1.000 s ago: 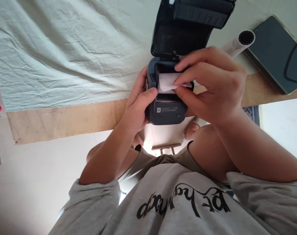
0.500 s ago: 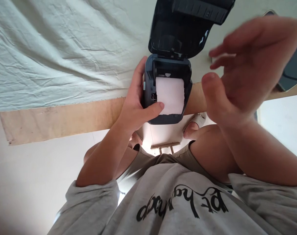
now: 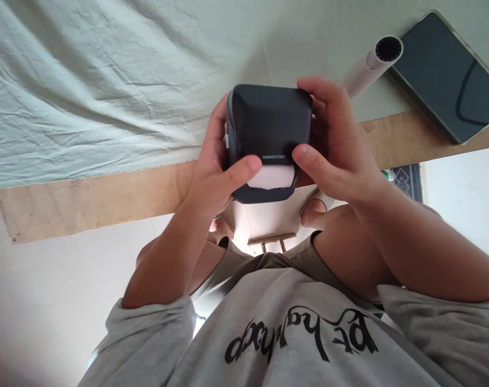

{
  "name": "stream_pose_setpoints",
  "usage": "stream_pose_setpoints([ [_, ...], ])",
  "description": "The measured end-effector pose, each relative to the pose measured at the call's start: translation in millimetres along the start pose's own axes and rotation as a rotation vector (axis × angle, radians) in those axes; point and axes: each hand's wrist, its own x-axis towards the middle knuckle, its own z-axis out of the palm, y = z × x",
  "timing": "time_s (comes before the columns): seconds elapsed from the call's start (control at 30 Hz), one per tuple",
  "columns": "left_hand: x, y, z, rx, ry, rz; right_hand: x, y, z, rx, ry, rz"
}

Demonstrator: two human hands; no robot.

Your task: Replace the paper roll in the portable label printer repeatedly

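Between my hands is a dark label printer [image 3: 271, 121] with NIIMBOT lettering near the front of its lid. The lid is down over the body. A strip of white label paper [image 3: 272, 176] shows below the lid's front edge. My left hand [image 3: 220, 161] grips the printer's left side, its thumb on the front by the paper. Around the right side is my right hand [image 3: 335, 142], thumb at the lid's front corner and a finger at the rear corner. The other right fingers are partly hidden behind the printer.
To the right, a dark-screened tablet [image 3: 450, 75] lies at the table edge. Beside it stands a pale cylinder [image 3: 371, 64] with a dark round top. A wrinkled pale green cloth [image 3: 87, 91] covers the table, whose bare wooden edge [image 3: 99, 199] runs along the front.
The printer's lid has swung from raised to down, covering most of the paper. My right hand has moved left from the air onto the printer's right side. My left hand keeps its hold.
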Motion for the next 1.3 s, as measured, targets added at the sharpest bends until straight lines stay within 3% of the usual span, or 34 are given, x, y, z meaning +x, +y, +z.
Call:
stream_pose_setpoints([
  [0.13, -5, 8, 11.1, 0.021, 0.079, -0.105, 3, -3, 0, 0.014, -0.019, -0.047],
  [0.23, -6, 12, 15.6, 0.019, 0.088, -0.106, 5, -3, 0, -0.038, -0.042, -0.039],
  [0.47, -2, 8, 7.4, 0.009, 0.043, -0.117, 6, -3, -1, -0.047, -0.05, -0.005],
  [0.63, 0, 9, 5.3, -0.155, -0.027, -0.073, 6, -2, 1, 0.055, -0.057, -0.022],
  [0.8, -2, 17, 9.9, -0.175, 0.101, -0.181, 4, 0, 0, -0.04, 0.019, -0.098],
  [0.93, -4, 17, 10.6, -0.195, 0.126, -0.252, 2, -2, -4, -0.136, 0.049, -0.158],
  [1.3, -2, 11, 7.3, -0.261, 0.184, -0.171, 1, 0, -8, -0.216, -0.036, -0.198],
])
